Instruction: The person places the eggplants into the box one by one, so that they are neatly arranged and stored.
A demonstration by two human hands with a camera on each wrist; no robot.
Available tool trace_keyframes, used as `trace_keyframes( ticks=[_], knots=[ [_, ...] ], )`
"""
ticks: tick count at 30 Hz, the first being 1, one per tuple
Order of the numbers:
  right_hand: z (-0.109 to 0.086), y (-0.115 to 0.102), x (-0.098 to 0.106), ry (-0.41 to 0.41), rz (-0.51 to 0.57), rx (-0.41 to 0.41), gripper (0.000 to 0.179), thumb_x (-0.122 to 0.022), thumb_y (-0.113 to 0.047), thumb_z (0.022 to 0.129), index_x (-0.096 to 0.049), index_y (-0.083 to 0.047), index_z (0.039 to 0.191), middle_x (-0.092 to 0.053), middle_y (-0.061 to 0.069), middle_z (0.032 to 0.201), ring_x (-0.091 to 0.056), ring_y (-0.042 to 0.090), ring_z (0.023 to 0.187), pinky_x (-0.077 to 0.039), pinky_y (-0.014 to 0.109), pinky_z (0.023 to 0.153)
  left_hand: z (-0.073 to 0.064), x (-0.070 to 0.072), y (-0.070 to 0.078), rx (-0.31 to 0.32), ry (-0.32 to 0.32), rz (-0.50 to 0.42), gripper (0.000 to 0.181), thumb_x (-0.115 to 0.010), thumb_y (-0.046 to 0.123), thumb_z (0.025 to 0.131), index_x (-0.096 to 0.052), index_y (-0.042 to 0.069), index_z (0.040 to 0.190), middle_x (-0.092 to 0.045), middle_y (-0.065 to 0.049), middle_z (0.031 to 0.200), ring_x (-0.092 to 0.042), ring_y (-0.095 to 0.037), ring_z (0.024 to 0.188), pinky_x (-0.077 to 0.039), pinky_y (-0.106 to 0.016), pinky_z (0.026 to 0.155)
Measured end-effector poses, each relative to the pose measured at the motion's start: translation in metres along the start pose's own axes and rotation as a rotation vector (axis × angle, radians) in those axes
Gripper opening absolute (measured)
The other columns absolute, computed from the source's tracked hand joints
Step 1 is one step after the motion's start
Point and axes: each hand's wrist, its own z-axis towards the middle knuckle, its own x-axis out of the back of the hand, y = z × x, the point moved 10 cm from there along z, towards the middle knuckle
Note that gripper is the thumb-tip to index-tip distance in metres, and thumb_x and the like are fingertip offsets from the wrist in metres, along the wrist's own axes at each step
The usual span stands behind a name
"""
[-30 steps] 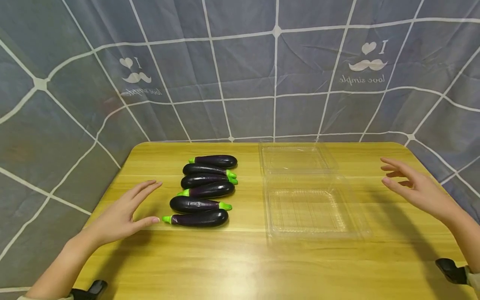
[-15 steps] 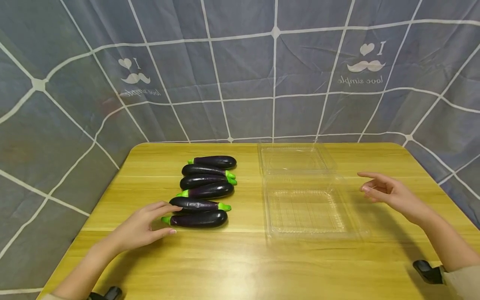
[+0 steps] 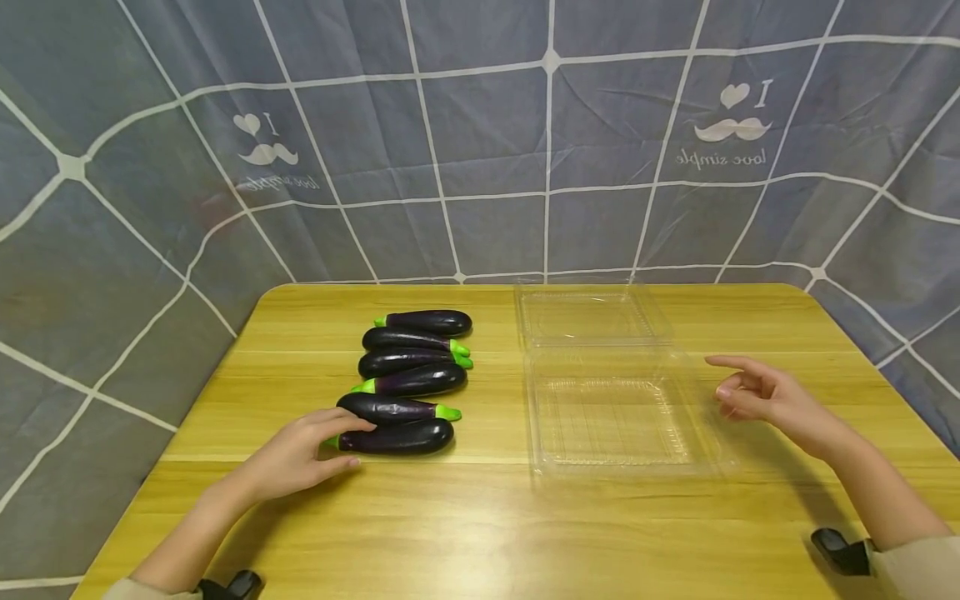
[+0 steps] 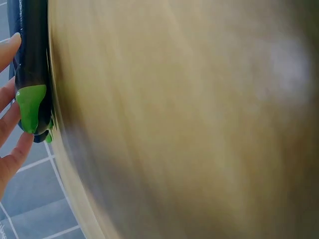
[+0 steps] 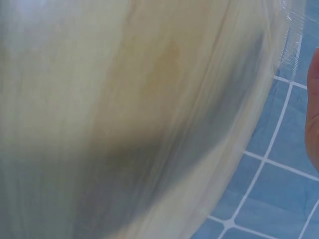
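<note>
Several dark purple eggplants with green stems lie in a column on the table. My left hand (image 3: 303, 450) is at the nearest eggplant (image 3: 408, 437): the thumb lies along its near side and the fingers curve over its stem end. In the left wrist view, the thumb (image 4: 9, 50) overlaps that eggplant (image 4: 33, 55), with fingertips near its green stem (image 4: 31, 107). My right hand (image 3: 780, 408) hovers just right of the clear plastic clamshell container (image 3: 611, 421), index finger extended, other fingers loosely curled, holding nothing. In the right wrist view only an edge of that hand (image 5: 313, 114) shows.
The clamshell stands open, its lid (image 3: 592, 318) laid back towards the far edge of the wooden table (image 3: 465, 533). A grey curtain (image 3: 495, 167) with white grid lines hangs behind and at both sides. The farthest eggplant (image 3: 431, 322) lies near the back.
My left hand has moved right and slightly inward, from beside the nearest eggplant to over its stem end. My right hand has moved left towards the container. The eggplants have stayed in place.
</note>
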Motion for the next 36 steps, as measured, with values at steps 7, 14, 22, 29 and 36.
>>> trace_keyframes(
  ticks=[7, 14, 22, 29, 36],
  knots=[
    [0.000, 0.002, -0.006, -0.026, 0.027, 0.010, 0.046, -0.049, 0.000, 0.095, -0.039, -0.007, 0.139, -0.063, 0.009, 0.093, -0.063, 0.018, 0.080, -0.054, 0.029, 0.070, 0.000, -0.001, -0.001, -0.029, 0.013, -0.032, 0.039, -0.077, 0.010, 0.075, -0.066, 0.015, 0.112, -0.062, 0.006, 0.105, -0.060, -0.012, 0.094, -0.052, -0.033, 0.075],
    [0.001, 0.000, -0.012, -0.062, 0.076, 0.032, 0.047, -0.048, 0.003, 0.094, -0.040, -0.010, 0.139, -0.062, 0.008, 0.092, -0.060, 0.013, 0.074, -0.054, 0.031, 0.068, 0.001, -0.006, -0.003, -0.024, -0.033, -0.093, 0.039, -0.075, 0.005, 0.076, -0.065, 0.013, 0.113, -0.063, 0.002, 0.107, -0.061, -0.015, 0.096, -0.052, -0.031, 0.077],
    [0.003, 0.001, -0.018, -0.093, 0.135, 0.026, 0.051, -0.050, 0.007, 0.092, -0.048, -0.022, 0.134, -0.061, 0.008, 0.093, -0.061, 0.012, 0.070, -0.054, 0.030, 0.065, 0.000, -0.009, -0.006, 0.018, -0.072, -0.105, 0.041, -0.075, 0.004, 0.075, -0.065, 0.013, 0.114, -0.063, 0.001, 0.108, -0.060, -0.016, 0.098, -0.052, -0.032, 0.078],
    [0.004, 0.004, -0.018, -0.107, 0.176, 0.019, 0.051, -0.049, 0.007, 0.092, -0.050, -0.024, 0.132, -0.060, 0.007, 0.093, -0.061, 0.012, 0.070, -0.054, 0.029, 0.064, 0.000, -0.011, -0.008, 0.034, -0.085, -0.121, 0.042, -0.076, 0.004, 0.074, -0.065, 0.014, 0.114, -0.063, 0.002, 0.108, -0.060, -0.015, 0.098, -0.052, -0.031, 0.078],
    [0.004, 0.003, -0.021, -0.143, 0.226, 0.037, 0.053, -0.047, 0.008, 0.093, -0.052, -0.029, 0.130, -0.060, 0.006, 0.094, -0.060, 0.010, 0.071, -0.054, 0.028, 0.063, 0.001, -0.010, -0.006, 0.020, -0.090, -0.147, 0.043, -0.076, 0.003, 0.074, -0.064, 0.013, 0.114, -0.063, 0.003, 0.108, -0.060, -0.013, 0.096, -0.052, -0.030, 0.076]
  ],
)
